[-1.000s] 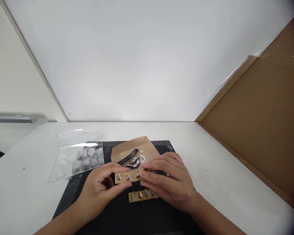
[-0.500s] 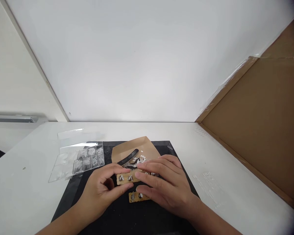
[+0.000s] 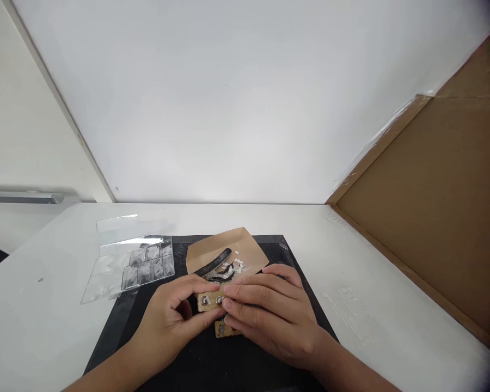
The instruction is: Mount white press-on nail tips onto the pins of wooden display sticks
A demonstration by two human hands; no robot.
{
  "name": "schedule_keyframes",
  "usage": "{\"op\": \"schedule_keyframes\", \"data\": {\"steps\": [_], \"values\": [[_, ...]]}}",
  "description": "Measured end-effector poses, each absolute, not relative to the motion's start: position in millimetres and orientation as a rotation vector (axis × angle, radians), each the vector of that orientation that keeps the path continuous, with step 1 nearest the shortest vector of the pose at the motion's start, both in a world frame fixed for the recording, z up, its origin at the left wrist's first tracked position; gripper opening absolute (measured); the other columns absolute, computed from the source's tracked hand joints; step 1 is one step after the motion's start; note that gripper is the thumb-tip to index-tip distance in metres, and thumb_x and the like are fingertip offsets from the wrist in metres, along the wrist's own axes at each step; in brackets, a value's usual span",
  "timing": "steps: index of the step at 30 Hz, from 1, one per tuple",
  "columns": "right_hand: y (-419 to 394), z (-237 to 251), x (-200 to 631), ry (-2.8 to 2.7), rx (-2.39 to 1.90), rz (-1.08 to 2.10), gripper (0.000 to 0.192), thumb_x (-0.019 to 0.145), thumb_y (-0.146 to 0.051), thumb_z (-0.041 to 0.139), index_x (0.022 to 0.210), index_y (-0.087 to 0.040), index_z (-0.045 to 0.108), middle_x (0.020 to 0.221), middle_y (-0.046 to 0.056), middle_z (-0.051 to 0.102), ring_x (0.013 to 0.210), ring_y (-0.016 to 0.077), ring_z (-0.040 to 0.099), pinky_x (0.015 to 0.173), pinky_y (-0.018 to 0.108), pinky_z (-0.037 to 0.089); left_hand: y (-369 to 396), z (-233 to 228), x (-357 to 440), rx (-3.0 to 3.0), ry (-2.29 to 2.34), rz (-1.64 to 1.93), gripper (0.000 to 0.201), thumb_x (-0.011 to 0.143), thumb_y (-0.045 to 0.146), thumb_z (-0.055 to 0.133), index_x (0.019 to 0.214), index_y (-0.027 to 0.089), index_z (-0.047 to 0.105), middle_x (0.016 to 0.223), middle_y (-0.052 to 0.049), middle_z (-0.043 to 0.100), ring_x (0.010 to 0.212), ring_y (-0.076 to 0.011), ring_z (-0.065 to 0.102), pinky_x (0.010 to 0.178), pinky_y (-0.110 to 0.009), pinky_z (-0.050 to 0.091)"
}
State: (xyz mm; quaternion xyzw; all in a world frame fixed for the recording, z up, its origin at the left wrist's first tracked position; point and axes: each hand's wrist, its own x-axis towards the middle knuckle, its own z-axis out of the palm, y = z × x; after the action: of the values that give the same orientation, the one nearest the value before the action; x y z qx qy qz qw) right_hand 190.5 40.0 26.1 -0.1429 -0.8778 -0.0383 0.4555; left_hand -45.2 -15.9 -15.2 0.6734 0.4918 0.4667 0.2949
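Note:
My left hand [image 3: 172, 318] pinches the left end of a small wooden strip [image 3: 210, 301] studded with shiny nail tips, thumb below and fingers above. My right hand [image 3: 269, 316] lies over the strip's right half, fingertips pressed on its top face. A second wooden strip [image 3: 221, 328] lies flat on the black mat [image 3: 196, 359] just beneath, mostly hidden by my right fingers. Behind them a brown paper sheet [image 3: 228, 247] carries a black nail file [image 3: 214, 262] and a heap of small white nail tips [image 3: 233, 267].
A clear compartment box of nail tips [image 3: 134, 265] with its lid open sits at the mat's left rear corner on the white table [image 3: 44, 305]. A brown cardboard panel [image 3: 433, 218] walls off the right side. A white wall stands behind.
My right hand has slid leftward over both wooden strips, covering more of them. My left hand has kept its hold on the upper strip, which shifted slightly right.

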Motion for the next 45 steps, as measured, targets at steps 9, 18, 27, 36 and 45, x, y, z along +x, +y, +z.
{"op": "schedule_keyframes", "data": {"steps": [9,18,27,36,45], "values": [[42,18,185,-2.224,-0.405,-0.097,0.032,0.097,-0.039,0.08,0.126,-0.027,0.075,0.126,0.005,0.08,0.11,0.0202,0.076,0.098,0.041,0.048,-17,-9,-42,1.808,1.314,1.217,0.017,0.093,0.033,0.079,0.108,0.027,0.081,0.091,-0.003,0.079,0.065,-0.0114,0.068,0.051,-0.017,0.05],[38,16,183,-2.256,-0.412,-0.094,0.035,0.097,-0.035,0.079,0.131,-0.028,0.074,0.129,0.006,0.079,0.113,0.0212,0.074,0.106,0.043,0.043,-17,-11,-42,1.83,1.33,1.184,0.017,0.095,0.034,0.077,0.11,0.027,0.081,0.093,-0.002,0.079,0.066,-0.0119,0.069,0.052,-0.018,0.049],[37,13,184,-2.255,-0.391,-0.021,0.032,0.098,-0.031,0.076,0.13,-0.027,0.074,0.128,0.006,0.078,0.115,0.0207,0.073,0.106,0.043,0.043,-17,-12,-42,1.761,1.351,1.197,0.017,0.093,0.035,0.078,0.107,0.027,0.082,0.094,-0.003,0.08,0.07,-0.0133,0.071,0.053,-0.018,0.052],[42,19,190,-2.167,-0.443,-0.028,0.019,0.098,-0.026,0.076,0.117,-0.027,0.076,0.12,0.003,0.08,0.106,0.0195,0.075,0.106,0.043,0.043,-19,-20,-43,1.754,1.43,1.202,0.019,0.091,0.039,0.08,0.108,0.03,0.082,0.093,-0.002,0.079,0.062,-0.0113,0.067,0.048,-0.017,0.049],[90,22,235,-1.967,-0.746,0.048,0.015,0.104,-0.017,0.065,0.092,-0.023,0.072,0.082,0.001,0.074,0.078,0.0172,0.067,0.074,0.033,0.05,-20,-22,-47,1.636,1.469,1.285,0.024,0.088,0.039,0.082,0.106,0.024,0.078,0.103,-0.007,0.077,0.063,-0.0135,0.068,0.045,-0.02,0.049]]}}
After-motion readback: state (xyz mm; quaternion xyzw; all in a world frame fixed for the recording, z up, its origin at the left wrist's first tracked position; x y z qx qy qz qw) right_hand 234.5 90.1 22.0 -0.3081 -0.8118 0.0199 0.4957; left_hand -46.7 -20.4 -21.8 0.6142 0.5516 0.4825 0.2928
